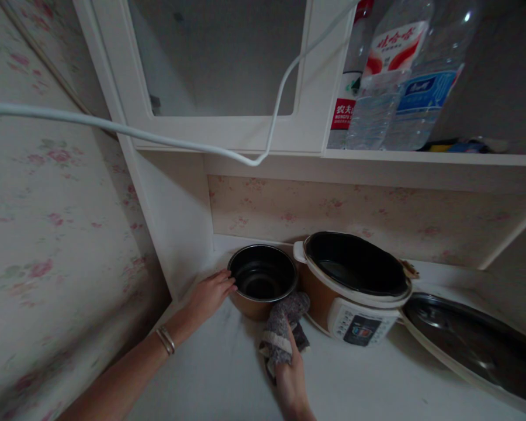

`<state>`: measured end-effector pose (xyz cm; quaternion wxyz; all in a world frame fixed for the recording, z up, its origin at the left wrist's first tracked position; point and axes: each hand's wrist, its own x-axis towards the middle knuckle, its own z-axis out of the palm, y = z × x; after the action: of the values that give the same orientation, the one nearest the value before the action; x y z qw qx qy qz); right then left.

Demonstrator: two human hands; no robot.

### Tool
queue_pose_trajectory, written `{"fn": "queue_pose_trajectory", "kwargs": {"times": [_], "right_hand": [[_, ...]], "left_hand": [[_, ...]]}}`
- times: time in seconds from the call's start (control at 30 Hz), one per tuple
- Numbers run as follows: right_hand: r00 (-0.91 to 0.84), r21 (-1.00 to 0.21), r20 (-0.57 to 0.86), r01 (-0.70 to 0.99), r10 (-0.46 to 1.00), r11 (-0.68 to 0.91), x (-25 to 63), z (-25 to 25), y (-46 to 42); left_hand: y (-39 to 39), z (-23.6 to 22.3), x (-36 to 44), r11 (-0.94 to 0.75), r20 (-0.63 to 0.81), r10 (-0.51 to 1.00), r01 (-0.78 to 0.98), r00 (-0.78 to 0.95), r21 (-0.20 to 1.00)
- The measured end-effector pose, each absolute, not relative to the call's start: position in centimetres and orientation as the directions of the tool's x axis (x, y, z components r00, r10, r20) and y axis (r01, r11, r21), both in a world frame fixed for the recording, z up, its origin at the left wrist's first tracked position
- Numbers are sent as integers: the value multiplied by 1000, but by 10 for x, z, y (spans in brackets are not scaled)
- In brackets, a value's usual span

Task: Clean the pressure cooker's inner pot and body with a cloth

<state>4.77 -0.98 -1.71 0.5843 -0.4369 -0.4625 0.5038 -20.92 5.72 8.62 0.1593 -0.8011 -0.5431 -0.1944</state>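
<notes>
A round inner pot [263, 273], black inside and golden brown outside, stands on the white countertop [228, 374]. My left hand [214, 289] rests its outstretched fingers against the pot's left rim. In my right hand [290, 374] is a bunched grey cloth [284, 330] with a pale stripe, lying against the pot's front right side. Right beside the pot is a rice cooker body [319, 298] with its top open, a dark well inside and a control panel [363, 324] in front.
A large lid [473, 345] lies at the right, dark side up. Overhead, a white cabinet [228, 131] and a shelf [486, 156] with several plastic bottles [398, 76] overhang the counter. A white cable [179, 143] crosses in front. Floral wallpaper [56, 204] covers the left wall.
</notes>
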Motion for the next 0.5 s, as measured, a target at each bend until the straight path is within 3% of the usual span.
{"fn": "queue_pose_trajectory", "kwargs": {"times": [0.1,0.27,0.37,0.5], "right_hand": [[37,-976,69,-206,997,75,48,-16,-9],[52,-981,75,-176,996,83,48,-16,-8],[60,-981,97,-166,994,105,47,-18,-7],[61,-975,98,-195,993,109,45,-23,-6]], "left_hand": [[36,93,-180,-327,432,842,943,324,-71],[15,104,-152,-365,396,855,931,334,3],[26,106,-169,-451,419,815,892,401,24],[56,97,-215,-414,446,819,910,361,24]]}}
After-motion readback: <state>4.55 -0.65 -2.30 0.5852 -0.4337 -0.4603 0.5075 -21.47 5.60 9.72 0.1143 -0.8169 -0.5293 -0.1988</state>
